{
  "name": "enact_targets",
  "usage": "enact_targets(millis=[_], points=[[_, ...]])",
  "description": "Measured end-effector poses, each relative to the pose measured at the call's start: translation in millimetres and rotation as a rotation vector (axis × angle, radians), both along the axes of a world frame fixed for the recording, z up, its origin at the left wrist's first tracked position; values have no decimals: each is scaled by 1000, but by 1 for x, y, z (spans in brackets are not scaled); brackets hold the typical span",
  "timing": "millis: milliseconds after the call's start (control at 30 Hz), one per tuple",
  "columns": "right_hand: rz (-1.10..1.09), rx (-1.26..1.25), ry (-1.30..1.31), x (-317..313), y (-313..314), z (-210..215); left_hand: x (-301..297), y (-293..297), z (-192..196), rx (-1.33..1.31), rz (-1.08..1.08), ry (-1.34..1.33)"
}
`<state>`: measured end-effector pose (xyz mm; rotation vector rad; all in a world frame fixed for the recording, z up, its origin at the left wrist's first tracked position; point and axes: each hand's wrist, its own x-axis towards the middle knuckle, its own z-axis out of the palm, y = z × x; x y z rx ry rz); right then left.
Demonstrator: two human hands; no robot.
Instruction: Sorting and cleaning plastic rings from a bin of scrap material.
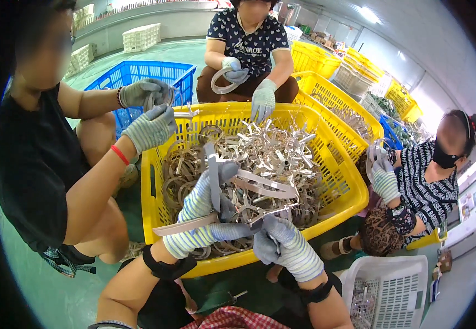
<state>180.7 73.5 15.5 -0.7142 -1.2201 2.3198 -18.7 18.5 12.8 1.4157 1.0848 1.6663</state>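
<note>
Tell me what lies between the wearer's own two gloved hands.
In the head view, a pale flat strip and tangled metal pieces lie between the left hand and right hand.

What we cannot make out

Our gloved left hand (202,211) covers part of the grey metal strips (260,186) it holds, and the tangled metal pieces deep in the yellow plastic crate (347,186) blur together; the white slotted basket (397,288) is cut off by the lower edge.
</note>
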Motion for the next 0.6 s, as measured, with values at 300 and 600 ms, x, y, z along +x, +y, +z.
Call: enact_targets(millis=[300,600], points=[[-100,99,16,-4,-2,-9,4,-3,0,97,172,228],[-329,303,-152,-7,-5,-8,14,-7,2,-50,142,-145]])
